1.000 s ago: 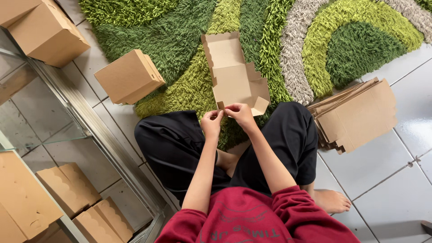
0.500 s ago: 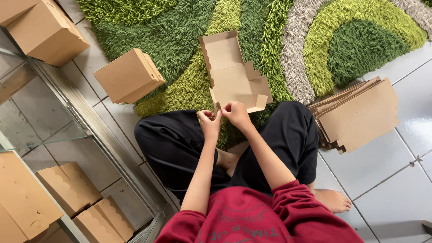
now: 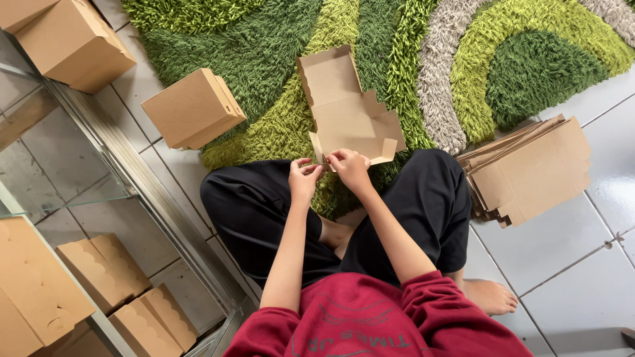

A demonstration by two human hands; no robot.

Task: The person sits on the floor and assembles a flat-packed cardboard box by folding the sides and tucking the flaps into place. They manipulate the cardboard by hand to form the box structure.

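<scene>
I sit cross-legged in black trousers at the edge of a green shaggy rug (image 3: 264, 53). A half-folded brown cardboard box (image 3: 344, 112) lies open on the rug in front of my knees. My left hand (image 3: 303, 180) and my right hand (image 3: 349, 168) both pinch its near left corner flap, fingertips almost touching. The box's lid panel stands up at the far end.
A folded brown box (image 3: 193, 109) sits on the rug's left edge, another (image 3: 73, 43) at top left. A stack of flat cardboard blanks (image 3: 529, 168) lies on the white tiles at right. A glass cabinet (image 3: 79, 218) with more boxes stands at left.
The hands and the box corner have stayed nearly in place; the fingers have shifted slightly on the near flap, and the box has tilted a little.
</scene>
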